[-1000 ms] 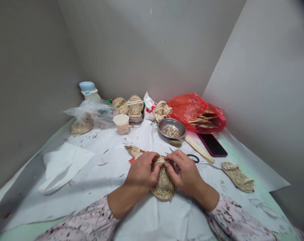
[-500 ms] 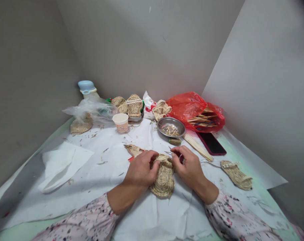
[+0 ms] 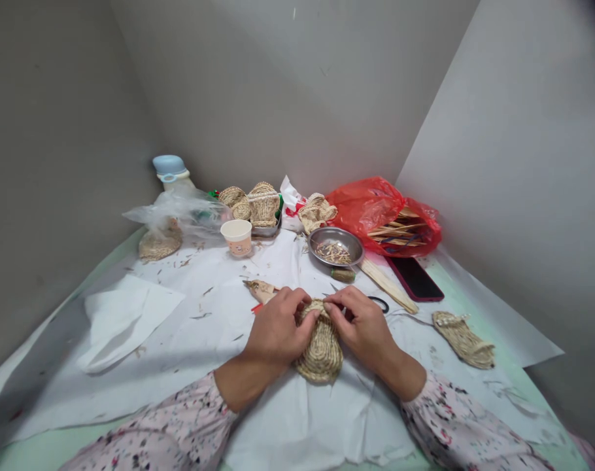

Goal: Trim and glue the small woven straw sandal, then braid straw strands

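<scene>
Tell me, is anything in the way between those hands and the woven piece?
Nothing visible: the left hand and right hand both touch the woven piece at its far end. The scissors lie beyond, partly hidden.

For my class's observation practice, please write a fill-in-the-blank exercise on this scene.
A tan oval woven piece is between the bare right hand and the bare ____ hand.
The crinkled plastic bag holding thin tan strips is ____.
The round lid on the cream bottle is light ____.

Answers: left; red; blue.
</scene>
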`<state>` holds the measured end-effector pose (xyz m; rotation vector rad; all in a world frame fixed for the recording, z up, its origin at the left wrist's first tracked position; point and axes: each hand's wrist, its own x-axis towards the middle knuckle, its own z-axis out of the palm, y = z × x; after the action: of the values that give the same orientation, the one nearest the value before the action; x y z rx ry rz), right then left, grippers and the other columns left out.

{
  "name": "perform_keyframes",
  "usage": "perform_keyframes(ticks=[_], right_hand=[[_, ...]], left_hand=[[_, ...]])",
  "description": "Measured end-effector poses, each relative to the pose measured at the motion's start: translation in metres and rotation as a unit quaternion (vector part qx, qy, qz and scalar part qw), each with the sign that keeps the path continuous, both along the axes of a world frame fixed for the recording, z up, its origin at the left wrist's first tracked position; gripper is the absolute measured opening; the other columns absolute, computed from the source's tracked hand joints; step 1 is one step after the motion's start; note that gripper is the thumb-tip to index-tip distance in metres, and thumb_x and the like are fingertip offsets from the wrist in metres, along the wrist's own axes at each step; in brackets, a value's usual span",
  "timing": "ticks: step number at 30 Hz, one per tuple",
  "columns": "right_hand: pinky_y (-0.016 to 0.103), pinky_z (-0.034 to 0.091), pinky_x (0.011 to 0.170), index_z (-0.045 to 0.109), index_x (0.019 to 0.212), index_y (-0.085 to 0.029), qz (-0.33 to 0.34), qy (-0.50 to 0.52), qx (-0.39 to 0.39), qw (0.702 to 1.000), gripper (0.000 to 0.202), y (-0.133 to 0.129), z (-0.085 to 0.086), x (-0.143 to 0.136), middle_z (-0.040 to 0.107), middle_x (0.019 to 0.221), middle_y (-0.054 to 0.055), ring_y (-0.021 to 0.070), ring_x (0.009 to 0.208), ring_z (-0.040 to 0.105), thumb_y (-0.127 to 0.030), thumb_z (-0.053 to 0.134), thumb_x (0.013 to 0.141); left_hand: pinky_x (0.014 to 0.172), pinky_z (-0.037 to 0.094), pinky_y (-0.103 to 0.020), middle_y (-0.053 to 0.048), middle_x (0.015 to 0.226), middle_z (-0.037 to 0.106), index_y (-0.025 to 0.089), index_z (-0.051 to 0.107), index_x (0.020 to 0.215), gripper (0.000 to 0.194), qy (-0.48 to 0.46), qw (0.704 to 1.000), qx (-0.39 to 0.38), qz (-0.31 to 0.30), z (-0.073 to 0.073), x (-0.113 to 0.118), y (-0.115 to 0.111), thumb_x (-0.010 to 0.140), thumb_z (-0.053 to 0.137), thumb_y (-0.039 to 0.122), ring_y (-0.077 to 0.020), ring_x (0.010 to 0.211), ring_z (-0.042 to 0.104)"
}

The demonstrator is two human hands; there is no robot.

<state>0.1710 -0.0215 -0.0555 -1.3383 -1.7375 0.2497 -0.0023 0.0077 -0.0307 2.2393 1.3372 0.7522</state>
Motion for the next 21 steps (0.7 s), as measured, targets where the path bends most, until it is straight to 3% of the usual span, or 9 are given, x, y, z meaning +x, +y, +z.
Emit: perform_keyframes(ticks=[7, 13, 18, 21], right_hand=[[0.03, 0.046, 0.066, 0.066, 0.095, -0.018, -0.126, 0.09, -0.046, 0.987, 0.02, 0.004, 0.002, 0.007, 0.068, 0.08, 0.004, 0.0173, 0.068, 0.06, -0.027, 0.049, 0.092], [0.028, 0.043, 0.062, 0.064, 0.083, -0.019, -0.096, 0.049, -0.043, 0.993, 0.014, 0.002, 0.002, 0.007, 0.065, 0.073, 0.001, 0.0154, 0.062, 0.057, -0.025, 0.053, 0.088], [0.027, 0.04, 0.06, 0.057, 0.075, -0.019, -0.047, -0.025, -0.015, 0.998, 0.011, -0.006, 0.006, 0.004, 0.058, 0.068, 0.0, 0.0141, 0.06, 0.052, -0.019, 0.053, 0.085], [0.027, 0.04, 0.062, 0.057, 0.076, -0.019, -0.022, -0.064, -0.012, 0.998, 0.007, -0.008, 0.005, 0.002, 0.057, 0.07, 0.0, 0.0146, 0.064, 0.054, -0.017, 0.055, 0.082]], left_hand=[[0.073, 0.047, -0.033, -0.006, 0.092, 0.058, 0.019, 0.061, 0.088, 0.012, -0.006, 0.999, 0.036, 0.0, -0.004, 0.003, -0.001, 0.084, 0.056, 0.029, -0.0207, 0.083, 0.057], [0.08, 0.048, -0.036, -0.008, 0.096, 0.058, 0.018, 0.062, 0.091, 0.012, -0.033, 0.999, 0.033, -0.014, -0.006, 0.001, 0.0, 0.085, 0.055, 0.026, -0.0222, 0.09, 0.058], [0.078, 0.049, -0.035, -0.008, 0.098, 0.057, 0.019, 0.064, 0.106, 0.024, -0.041, 0.999, 0.021, -0.024, -0.007, 0.001, 0.0, 0.086, 0.054, 0.025, -0.0215, 0.089, 0.059], [0.073, 0.049, -0.032, -0.008, 0.097, 0.057, 0.018, 0.065, 0.1, 0.019, -0.035, 0.999, 0.029, -0.023, -0.007, 0.001, -0.001, 0.087, 0.053, 0.025, -0.0196, 0.085, 0.059]])
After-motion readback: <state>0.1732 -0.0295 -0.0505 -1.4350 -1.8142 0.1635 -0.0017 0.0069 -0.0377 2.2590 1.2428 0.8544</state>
